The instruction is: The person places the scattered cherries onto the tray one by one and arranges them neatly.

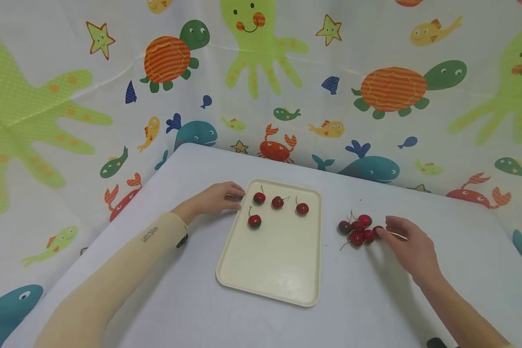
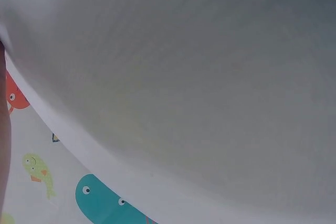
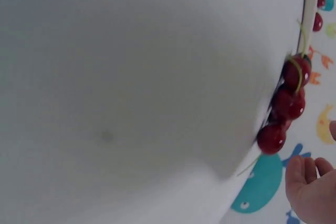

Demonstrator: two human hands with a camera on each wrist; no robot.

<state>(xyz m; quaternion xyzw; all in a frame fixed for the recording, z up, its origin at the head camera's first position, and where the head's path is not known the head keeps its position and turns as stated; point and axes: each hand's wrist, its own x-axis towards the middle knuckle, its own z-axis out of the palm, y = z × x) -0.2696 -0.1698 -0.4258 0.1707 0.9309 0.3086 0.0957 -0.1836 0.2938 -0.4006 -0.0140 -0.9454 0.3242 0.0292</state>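
Note:
A cream rectangular tray point(image 1: 287, 263) lies on the table with several cherries on it: three in a row near its far edge and a cherry point(image 1: 254, 221) below the leftmost. My left hand point(image 1: 219, 197) rests at the tray's upper left rim, fingers loosely bent. To the right of the tray sits a small pile of cherries point(image 1: 356, 238), some with green stems. My right hand point(image 1: 411, 246) reaches in from the right, thumb and fingers apart, the thumb tip right at the outermost cherry point(image 1: 377, 232). The right wrist view shows the pile's cherries point(image 3: 287, 103) beside the bent fingers point(image 3: 296, 174).
The white table point(image 1: 169, 299) stretches around the tray and pile. Behind it hangs a curtain point(image 1: 252, 113) printed with sea animals. A beige sleeve point(image 1: 117, 266) covers my left forearm. The left wrist view shows mostly tabletop point(image 2: 210, 103).

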